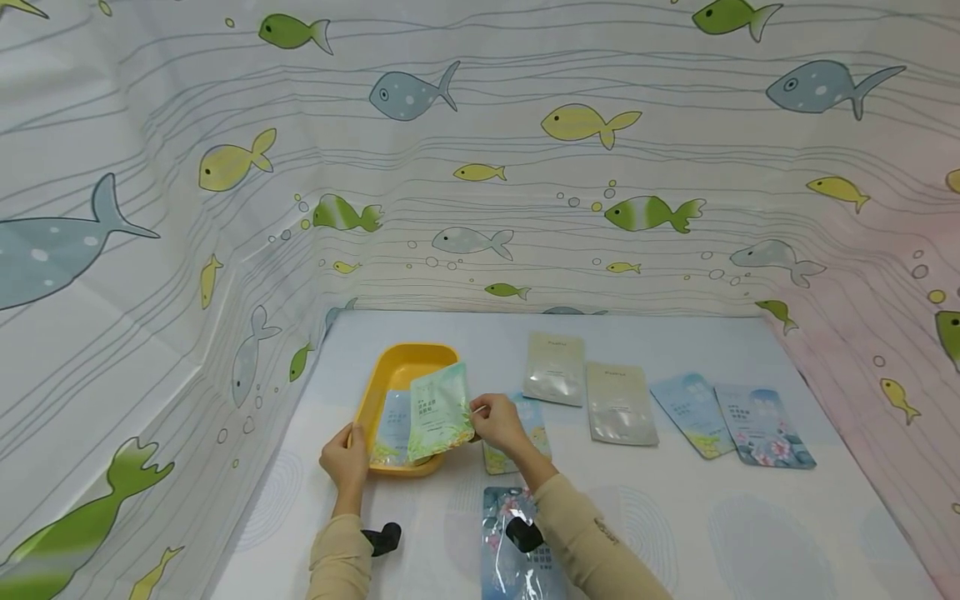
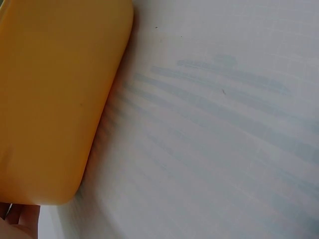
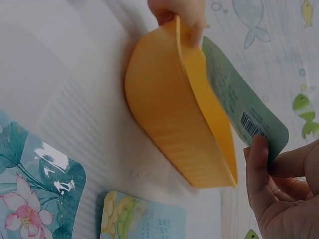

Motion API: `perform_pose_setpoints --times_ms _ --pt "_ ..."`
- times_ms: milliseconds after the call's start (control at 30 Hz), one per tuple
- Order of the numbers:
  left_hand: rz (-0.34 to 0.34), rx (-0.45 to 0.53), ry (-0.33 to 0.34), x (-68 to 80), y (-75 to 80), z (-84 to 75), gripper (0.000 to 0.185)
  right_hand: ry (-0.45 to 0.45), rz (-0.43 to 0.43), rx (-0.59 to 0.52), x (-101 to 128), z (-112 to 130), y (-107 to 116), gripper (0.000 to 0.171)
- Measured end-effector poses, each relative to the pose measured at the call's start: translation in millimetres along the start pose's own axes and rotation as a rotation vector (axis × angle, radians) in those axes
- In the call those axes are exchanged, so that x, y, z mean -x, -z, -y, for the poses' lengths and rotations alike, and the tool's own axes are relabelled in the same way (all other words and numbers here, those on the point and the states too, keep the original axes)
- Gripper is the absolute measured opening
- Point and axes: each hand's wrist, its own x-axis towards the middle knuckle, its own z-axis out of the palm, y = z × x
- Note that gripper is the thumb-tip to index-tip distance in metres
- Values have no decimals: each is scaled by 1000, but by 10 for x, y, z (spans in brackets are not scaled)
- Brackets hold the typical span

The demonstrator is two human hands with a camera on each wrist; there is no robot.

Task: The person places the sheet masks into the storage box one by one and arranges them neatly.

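Observation:
My left hand (image 1: 345,458) grips the near-left rim of a yellow plastic basin (image 1: 372,385). Between the thumb and fingers of my right hand (image 1: 498,423) is the edge of a green sheet-mask packet (image 1: 441,412). That packet is tilted over the basin's right side, and its back with a barcode (image 3: 253,124) faces the right wrist camera. A pale blue packet (image 1: 392,425) lies inside the basin, partly covered by the green one. Under the right hand and wrist, a blue-and-yellow packet (image 1: 534,425) on the table is partly hidden.
Two silver-beige packets (image 1: 553,367) lie right of the basin. Farther right are a blue packet (image 1: 693,414) and a blue floral packet (image 1: 765,427), edges overlapping. A larger lotus-print packet (image 1: 504,542) lies at the front, partly under the right forearm. Fish-print curtains (image 1: 480,200) surround the table.

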Motion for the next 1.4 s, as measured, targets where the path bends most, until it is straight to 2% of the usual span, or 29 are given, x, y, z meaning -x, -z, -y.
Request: perform_pose_setpoints --times_ms 167,500,867,1100,1400 --pt "-5 3 2 -1 1 -5 24 47 -10 10 -37 -77 -47 12" --pt "-12 -3 -7 0 8 14 23 -41 -19 30 -82 -71 -186 12" --pt "-11 1 -2 -9 14 -3 23 -12 -39 63 -136 -78 -302 14" --pt "-6 -3 6 -10 15 7 23 -33 -30 103 -150 -51 -356 13" --pt "-1 2 -15 -2 16 0 22 -35 -24 131 -194 -49 -401 19"
